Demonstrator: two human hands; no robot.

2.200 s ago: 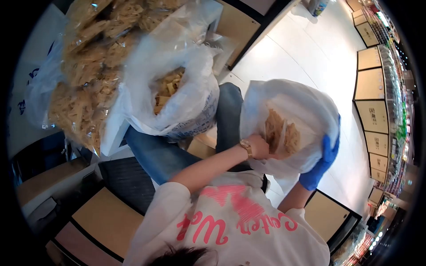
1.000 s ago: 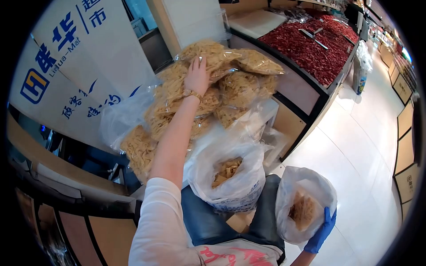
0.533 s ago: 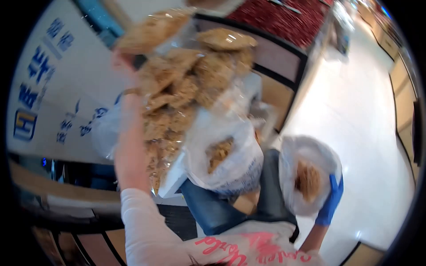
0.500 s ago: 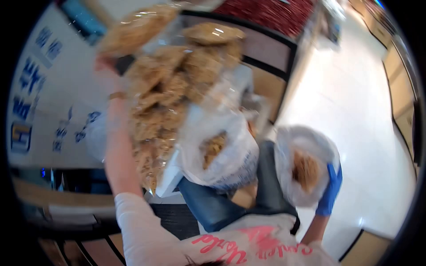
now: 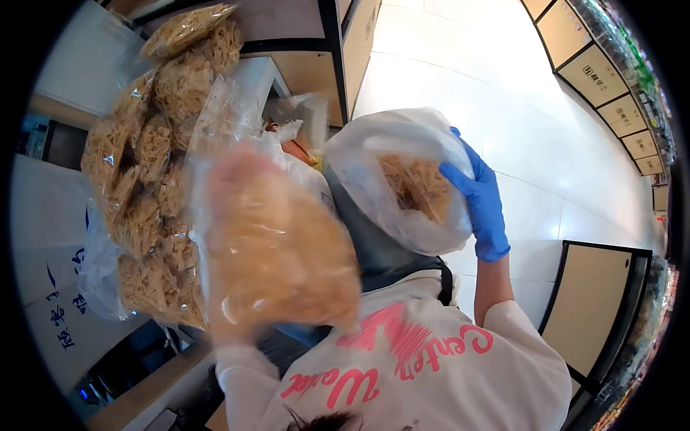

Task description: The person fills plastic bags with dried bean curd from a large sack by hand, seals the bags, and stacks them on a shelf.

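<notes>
My left hand (image 5: 248, 164), smeared by motion, grips the top of a clear bag of tan dried strips (image 5: 287, 251), which hangs over my lap and is blurred too. On my right hand (image 5: 483, 197) is a blue glove; its fingers hold the side of an opened white plastic bag (image 5: 359, 151). Inside that white bag lie more tan dried strips (image 5: 410, 188). To the left, several clear bags of similar strips (image 5: 154, 147) are heaped on a white surface. The bag in my left hand hides part of another white plastic bag (image 5: 305, 169).
Beige cabinets (image 5: 302, 82) with dark frames stand ahead. Pale floor tiles (image 5: 445, 57) run along the right, with a row of display cabinets (image 5: 604, 79) beyond. A beige panel (image 5: 586, 309) stands at the lower right. A white sheet with blue writing (image 5: 57, 287) hangs at the left.
My left hand has brought the clear bag from the top of the heap down over my lap. My right hand has moved the white bag up and inward. The view has turned rightward.
</notes>
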